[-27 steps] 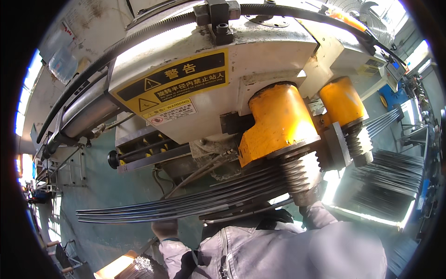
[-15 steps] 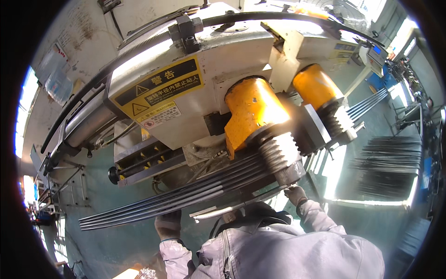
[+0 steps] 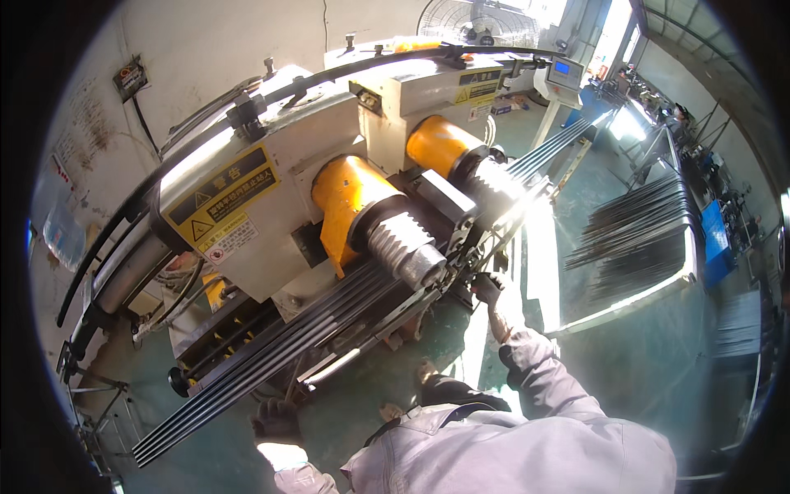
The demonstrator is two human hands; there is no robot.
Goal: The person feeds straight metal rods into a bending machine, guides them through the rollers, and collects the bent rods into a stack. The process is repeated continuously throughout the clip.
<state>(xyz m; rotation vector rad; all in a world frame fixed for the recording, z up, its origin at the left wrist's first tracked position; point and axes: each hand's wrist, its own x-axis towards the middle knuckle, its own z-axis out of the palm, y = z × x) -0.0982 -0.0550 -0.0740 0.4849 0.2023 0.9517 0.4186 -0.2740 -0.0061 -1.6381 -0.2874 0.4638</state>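
Note:
Several long dark metal rods lie side by side along the front of a bending machine. My left hand, in a dark glove, is just below their left part, apart from them as far as I see; its fingers are in shadow. My right hand, also gloved, reaches to the machine's front edge, right of a grooved steel roller. Its fingers are curled at a small part there that I cannot make out. Two orange cylinders carry the rollers. Below the rods runs a pale bar.
A rack of many thin rods stands on the right. A control box with a blue screen is at the far end. Black hoses arch over the machine's left side. A large fan stands behind.
My view has turned, showing more of the far right. My right hand is now closer in against the machine's front edge. My left hand shows lower, farther from the rods.

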